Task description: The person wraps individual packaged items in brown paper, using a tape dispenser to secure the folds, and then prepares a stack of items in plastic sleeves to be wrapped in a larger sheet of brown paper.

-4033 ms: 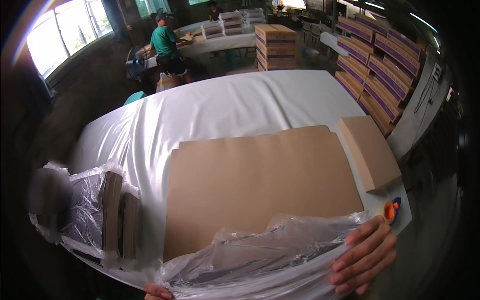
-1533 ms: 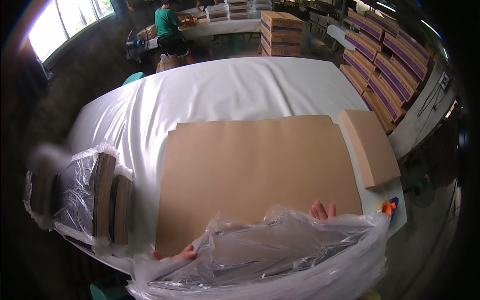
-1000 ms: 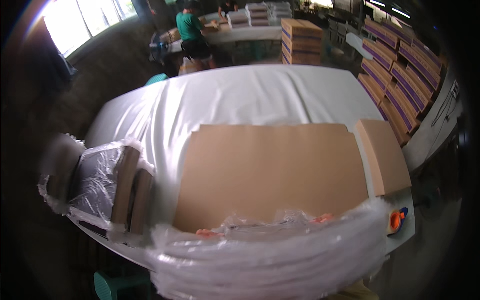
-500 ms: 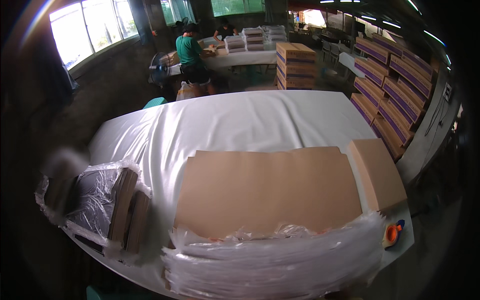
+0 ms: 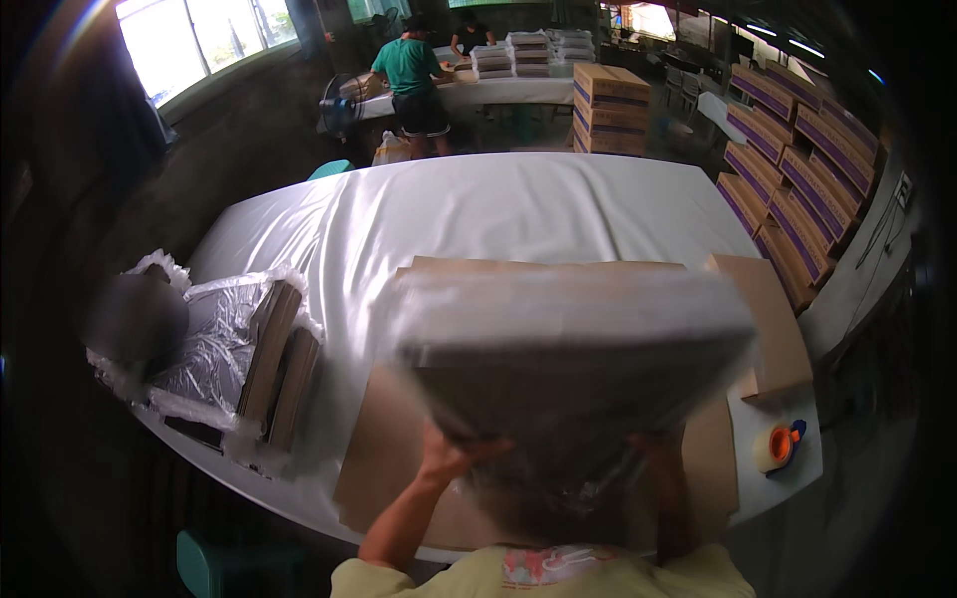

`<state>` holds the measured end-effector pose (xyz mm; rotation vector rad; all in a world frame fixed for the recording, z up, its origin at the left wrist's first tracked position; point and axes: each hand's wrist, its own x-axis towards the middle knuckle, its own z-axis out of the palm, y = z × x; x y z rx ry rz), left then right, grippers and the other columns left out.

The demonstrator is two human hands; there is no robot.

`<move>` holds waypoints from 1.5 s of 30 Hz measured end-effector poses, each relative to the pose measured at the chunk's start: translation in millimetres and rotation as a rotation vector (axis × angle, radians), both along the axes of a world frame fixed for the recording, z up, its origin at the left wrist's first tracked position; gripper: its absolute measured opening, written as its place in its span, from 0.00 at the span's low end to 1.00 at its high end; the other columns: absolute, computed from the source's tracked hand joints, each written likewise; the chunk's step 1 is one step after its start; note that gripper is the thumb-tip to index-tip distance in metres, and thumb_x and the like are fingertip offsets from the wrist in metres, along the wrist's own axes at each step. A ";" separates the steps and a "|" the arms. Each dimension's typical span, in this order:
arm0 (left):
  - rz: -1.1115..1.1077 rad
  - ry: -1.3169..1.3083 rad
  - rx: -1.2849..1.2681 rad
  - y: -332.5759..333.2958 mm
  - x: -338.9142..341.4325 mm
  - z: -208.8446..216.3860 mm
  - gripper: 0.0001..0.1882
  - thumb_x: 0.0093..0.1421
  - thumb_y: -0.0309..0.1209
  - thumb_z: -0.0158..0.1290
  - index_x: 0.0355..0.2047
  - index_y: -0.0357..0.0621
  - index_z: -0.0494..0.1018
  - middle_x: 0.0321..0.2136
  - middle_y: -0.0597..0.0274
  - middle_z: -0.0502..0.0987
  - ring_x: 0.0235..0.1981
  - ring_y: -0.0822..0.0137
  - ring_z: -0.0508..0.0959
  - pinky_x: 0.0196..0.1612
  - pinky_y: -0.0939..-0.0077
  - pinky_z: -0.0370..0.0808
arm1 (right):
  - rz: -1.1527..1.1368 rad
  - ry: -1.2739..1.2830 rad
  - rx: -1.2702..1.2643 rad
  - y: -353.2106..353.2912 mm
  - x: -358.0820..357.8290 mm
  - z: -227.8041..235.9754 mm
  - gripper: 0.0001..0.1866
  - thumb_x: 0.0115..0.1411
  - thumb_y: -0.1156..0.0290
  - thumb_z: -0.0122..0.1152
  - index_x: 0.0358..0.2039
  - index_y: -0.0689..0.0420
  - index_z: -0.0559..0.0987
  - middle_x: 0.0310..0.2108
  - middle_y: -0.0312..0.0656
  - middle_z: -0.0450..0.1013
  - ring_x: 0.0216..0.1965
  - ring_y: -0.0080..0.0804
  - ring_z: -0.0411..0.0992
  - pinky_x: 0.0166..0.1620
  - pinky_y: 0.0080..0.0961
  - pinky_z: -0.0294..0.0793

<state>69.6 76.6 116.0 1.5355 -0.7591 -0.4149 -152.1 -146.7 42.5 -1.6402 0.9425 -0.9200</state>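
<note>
A large, dark, block-shaped bundle in clear plastic is raised over the near half of the table, tilted and smeared by motion. My left hand grips its lower left side, with fingers reaching underneath. On the lower right side, in shadow, my right hand holds the same bundle; its fingers are partly hidden. Beneath it, flat brown cardboard sheets lie on the white-covered table. The bundle hides their middle.
At left lie plastic-wrapped dark stacks, partly covered by a blurred dark round patch. A brown box and a tape dispenser lie at right. Stacked cartons line the right wall. A person in green stands beyond the table.
My forearms and hands have come into view, holding the raised bundle. The loose plastic pile across the near edge of the cardboard no longer shows there. The view has shifted slightly.
</note>
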 end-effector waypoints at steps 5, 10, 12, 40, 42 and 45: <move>-0.138 0.548 0.023 -50.0 47.8 19.1 0.28 0.42 0.37 0.67 0.38 0.30 0.71 0.31 0.53 0.77 0.31 0.65 0.78 0.34 0.71 0.76 | 0.336 -0.147 0.446 -17.4 62.8 87.7 0.39 0.37 0.60 0.76 0.47 0.66 0.69 0.42 0.47 0.71 0.45 0.37 0.70 0.49 0.30 0.69; -0.167 0.825 0.499 -108.1 86.0 -61.4 0.41 0.37 0.46 0.69 0.44 0.27 0.69 0.35 0.48 0.77 0.33 0.59 0.79 0.40 0.64 0.75 | 0.276 0.167 0.691 -83.1 82.6 -8.2 0.34 0.42 0.54 0.72 0.44 0.66 0.74 0.37 0.46 0.75 0.37 0.33 0.74 0.44 0.27 0.73; -0.195 0.812 0.510 -112.0 94.7 -115.1 0.44 0.36 0.49 0.69 0.47 0.28 0.67 0.40 0.49 0.75 0.39 0.58 0.77 0.45 0.62 0.72 | 0.264 0.184 0.645 -80.8 86.0 -45.5 0.36 0.41 0.52 0.72 0.43 0.68 0.74 0.37 0.47 0.76 0.37 0.34 0.75 0.45 0.27 0.73; 0.520 -0.224 1.024 111.2 147.5 -103.9 0.20 0.50 0.46 0.58 0.31 0.40 0.71 0.33 0.52 0.77 0.37 0.50 0.76 0.41 0.55 0.72 | 0.388 0.048 0.911 -85.6 81.8 -64.4 0.24 0.48 0.55 0.67 0.38 0.61 0.78 0.34 0.42 0.77 0.33 0.33 0.75 0.40 0.28 0.75; 0.516 -0.334 0.887 114.8 139.6 -98.8 0.17 0.53 0.43 0.55 0.29 0.40 0.71 0.26 0.48 0.77 0.32 0.47 0.76 0.37 0.55 0.71 | 0.348 -0.007 0.952 -81.3 84.3 -60.7 0.27 0.43 0.59 0.73 0.38 0.66 0.76 0.31 0.44 0.76 0.29 0.33 0.75 0.36 0.29 0.76; 0.484 -0.396 0.709 105.7 119.6 -49.8 0.12 0.56 0.38 0.52 0.28 0.40 0.71 0.22 0.44 0.74 0.28 0.43 0.75 0.31 0.55 0.70 | 0.345 -0.007 1.006 -85.9 78.1 -59.2 0.27 0.42 0.60 0.73 0.38 0.65 0.76 0.32 0.44 0.76 0.29 0.33 0.75 0.37 0.30 0.76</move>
